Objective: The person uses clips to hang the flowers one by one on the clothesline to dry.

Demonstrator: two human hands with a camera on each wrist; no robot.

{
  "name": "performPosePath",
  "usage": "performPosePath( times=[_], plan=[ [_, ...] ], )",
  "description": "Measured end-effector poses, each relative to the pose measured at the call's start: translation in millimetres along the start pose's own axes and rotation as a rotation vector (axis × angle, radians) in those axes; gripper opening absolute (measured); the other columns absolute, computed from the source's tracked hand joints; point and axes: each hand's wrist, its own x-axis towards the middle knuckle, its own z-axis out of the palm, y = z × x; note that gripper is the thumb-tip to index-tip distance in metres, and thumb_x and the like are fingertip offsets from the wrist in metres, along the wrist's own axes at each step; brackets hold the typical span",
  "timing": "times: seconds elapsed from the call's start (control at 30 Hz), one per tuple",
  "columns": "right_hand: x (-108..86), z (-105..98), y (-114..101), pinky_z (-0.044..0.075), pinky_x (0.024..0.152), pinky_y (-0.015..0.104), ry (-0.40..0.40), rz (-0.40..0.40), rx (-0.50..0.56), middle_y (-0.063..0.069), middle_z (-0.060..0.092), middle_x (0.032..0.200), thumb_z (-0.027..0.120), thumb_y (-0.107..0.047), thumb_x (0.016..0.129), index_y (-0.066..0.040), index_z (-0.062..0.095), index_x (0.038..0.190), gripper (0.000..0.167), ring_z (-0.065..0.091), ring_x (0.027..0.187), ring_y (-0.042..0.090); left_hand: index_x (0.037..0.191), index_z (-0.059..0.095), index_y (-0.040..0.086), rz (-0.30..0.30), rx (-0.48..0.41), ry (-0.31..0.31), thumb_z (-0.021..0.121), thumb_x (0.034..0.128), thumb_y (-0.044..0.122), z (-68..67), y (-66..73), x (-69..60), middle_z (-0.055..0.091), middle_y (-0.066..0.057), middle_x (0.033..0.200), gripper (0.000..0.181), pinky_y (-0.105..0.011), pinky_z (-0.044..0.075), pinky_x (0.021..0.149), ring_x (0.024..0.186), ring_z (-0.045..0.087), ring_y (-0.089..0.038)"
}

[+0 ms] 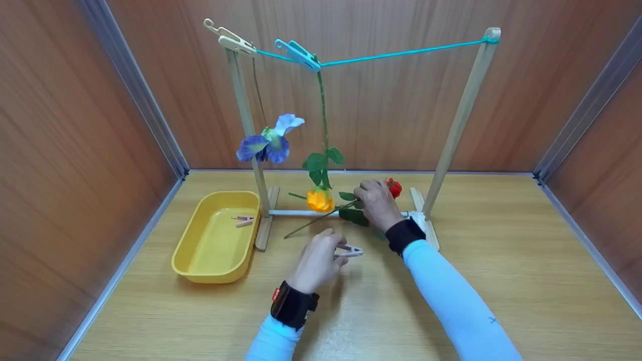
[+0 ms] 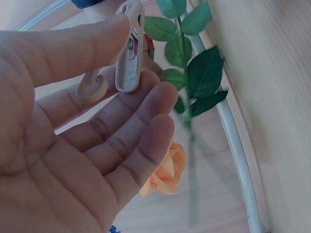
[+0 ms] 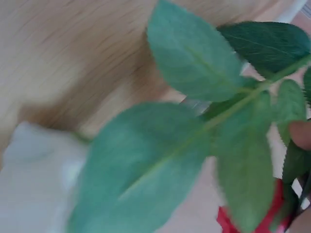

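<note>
My left hand [image 1: 317, 261] pinches a pale clothespin [image 1: 349, 250] between thumb and fingers; its hooked end shows in the left wrist view. My right hand [image 1: 379, 204] holds a red rose [image 1: 394, 188] by its leafy stem, the bloom to the right and the stem's end slanting down left. Large green leaves [image 3: 146, 160] fill much of the right wrist view. Behind the hands, a yellow-orange rose [image 1: 320, 199] hangs upside down from a blue clothespin [image 1: 300, 54] on the cord. A blue-violet flower [image 1: 271, 140] hangs at the left from a cream clothespin [image 1: 235, 42].
A turquoise cord [image 1: 401, 54] spans two wooden posts, with a white bar [image 1: 301, 213] low between them. A yellow tray [image 1: 181, 260] at the left holds a pinkish clothespin [image 1: 244, 220]. A blurred white thing [image 3: 39, 179] lies near the right hand. Wood-grain panels enclose the table.
</note>
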Motion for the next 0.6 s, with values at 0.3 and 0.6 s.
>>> performPosePath(
  times=[0.3,0.6],
  plan=[
    [-9.0,45.3,22.1,0.036,0.075,0.045,-0.313,0.210,-0.043,0.010,0.063,0.093,0.072,-0.017,0.094,-0.008,0.078,0.102,0.014,0.058,0.085,0.031,0.105,0.075,0.005,0.033,-0.057,-0.069,0.084,0.0844,0.006,34.4,-46.0,15.2,0.066,-0.006,0.100,0.023,-0.032,0.056,0.076,0.088,0.064,-0.019],
    [-1.9,42.9,16.7,0.057,0.080,0.038,-0.468,0.251,0.030,0.010,0.063,0.096,0.071,-0.004,0.096,-0.006,0.078,0.107,0.014,0.061,0.080,0.026,0.110,0.074,0.006,-0.023,-0.060,-0.121,0.082,0.0861,0.006,30.9,-40.9,16.0,0.066,-0.007,0.104,0.025,-0.031,0.057,0.077,0.089,0.063,-0.017]
  ],
)
